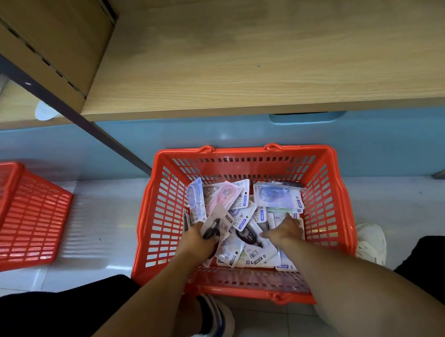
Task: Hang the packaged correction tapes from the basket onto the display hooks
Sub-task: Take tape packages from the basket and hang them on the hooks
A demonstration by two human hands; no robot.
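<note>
Hands dig in the basket: left hand grips several packs, right hand spreads flat on the pile; better lift packs by their hang-holes.

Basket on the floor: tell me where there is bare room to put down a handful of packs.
The wooden shelf above the basket is bare. So is the floor between it and the tipped second basket. Inside, the correction tape packs and both hands, left and right, crowd the bottom.
</note>
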